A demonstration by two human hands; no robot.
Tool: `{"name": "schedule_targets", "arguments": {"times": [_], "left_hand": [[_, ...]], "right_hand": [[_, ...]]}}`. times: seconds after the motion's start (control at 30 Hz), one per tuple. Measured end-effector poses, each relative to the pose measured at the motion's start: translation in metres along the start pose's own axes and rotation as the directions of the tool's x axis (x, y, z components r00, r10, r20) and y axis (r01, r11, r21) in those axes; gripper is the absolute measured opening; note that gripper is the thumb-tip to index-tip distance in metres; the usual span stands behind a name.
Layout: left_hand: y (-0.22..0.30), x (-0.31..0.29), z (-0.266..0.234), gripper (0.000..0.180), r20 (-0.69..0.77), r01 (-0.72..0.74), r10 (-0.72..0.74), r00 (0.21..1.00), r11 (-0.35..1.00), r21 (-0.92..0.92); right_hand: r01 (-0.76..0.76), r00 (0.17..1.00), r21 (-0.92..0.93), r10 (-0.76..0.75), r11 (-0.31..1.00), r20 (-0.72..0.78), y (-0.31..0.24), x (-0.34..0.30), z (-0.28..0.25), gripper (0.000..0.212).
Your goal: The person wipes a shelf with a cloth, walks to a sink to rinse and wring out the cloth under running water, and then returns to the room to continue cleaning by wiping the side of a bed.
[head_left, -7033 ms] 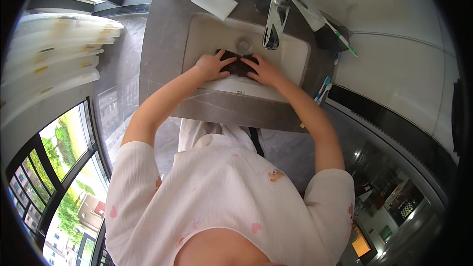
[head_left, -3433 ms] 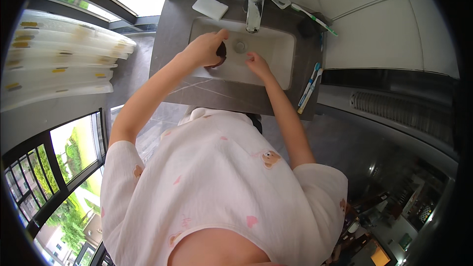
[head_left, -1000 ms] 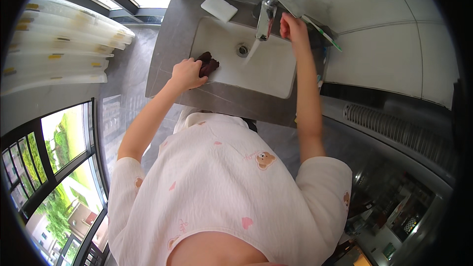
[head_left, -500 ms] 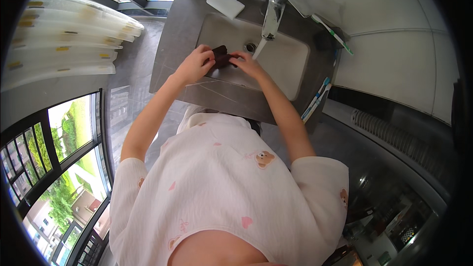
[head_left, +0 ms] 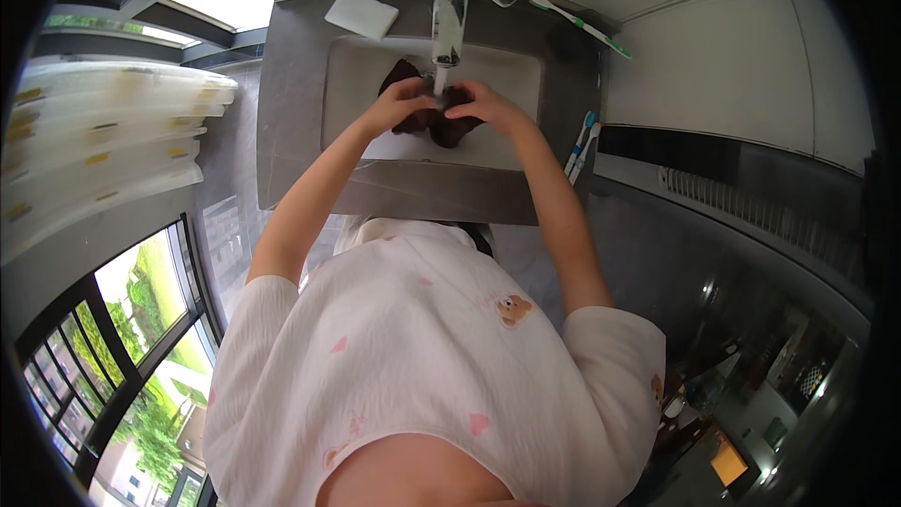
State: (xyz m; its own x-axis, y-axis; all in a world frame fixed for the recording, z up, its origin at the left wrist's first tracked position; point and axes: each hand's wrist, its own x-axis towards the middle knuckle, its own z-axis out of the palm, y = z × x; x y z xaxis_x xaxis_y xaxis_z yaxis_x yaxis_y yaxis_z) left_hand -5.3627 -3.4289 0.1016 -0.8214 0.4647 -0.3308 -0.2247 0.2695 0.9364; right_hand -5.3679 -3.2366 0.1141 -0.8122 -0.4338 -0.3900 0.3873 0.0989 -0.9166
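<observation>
Since half a second ago, both hands and the dark brown cloth (head_left: 452, 131) have shifted from the basin's left part to beneath the tap, where the stream (head_left: 440, 81) now falls between them. The cloth is soft and crumpled, its folds spreading inside the smooth, pale, rectangular basin (head_left: 340, 103) with rounded corners. The left grip (head_left: 396, 106) reaches in from 9 o'clock, fingers bent and pinching the cloth; the right grip (head_left: 488, 107) comes from 3 o'clock, its thumb and fingers pressed together on the other folds. Counting from the basin's middle, the glossy chrome tap (head_left: 450, 23) stands at 12 o'clock and a flat white slab (head_left: 362, 14) with squared edges lies at 11. A slim green-and-white toothbrush (head_left: 582, 27) slants at 2 o'clock; two blue-and-white toothbrushes (head_left: 583, 145) lie side by side between 3 and 4, on the matt grey surface (head_left: 289, 122) with faint pale veins
</observation>
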Motion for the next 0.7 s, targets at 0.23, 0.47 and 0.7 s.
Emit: {"name": "schedule_targets", "arguments": {"times": [0.23,0.47,0.7], "left_hand": [[-0.003,0.000,0.003,0.038,-0.104,0.232,-0.277,0.955,0.919,-0.318],[0.009,-0.013,-0.003,0.051,-0.081,0.424,-0.509,0.857,0.786,-0.450],[0.018,-0.020,0.025,0.045,-0.064,0.351,-0.420,0.905,0.824,-0.445]], "right_hand": [[-0.309,0.922,-0.577,0.387,0.756,0.013,0.019,-0.009,-0.026,0.050],[-0.251,0.963,-0.405,0.270,0.879,-0.012,0.006,-0.012,-0.020,0.049],[-0.033,0.964,0.510,0.163,0.859,-0.212,0.024,0.011,0.051,0.019]]}}
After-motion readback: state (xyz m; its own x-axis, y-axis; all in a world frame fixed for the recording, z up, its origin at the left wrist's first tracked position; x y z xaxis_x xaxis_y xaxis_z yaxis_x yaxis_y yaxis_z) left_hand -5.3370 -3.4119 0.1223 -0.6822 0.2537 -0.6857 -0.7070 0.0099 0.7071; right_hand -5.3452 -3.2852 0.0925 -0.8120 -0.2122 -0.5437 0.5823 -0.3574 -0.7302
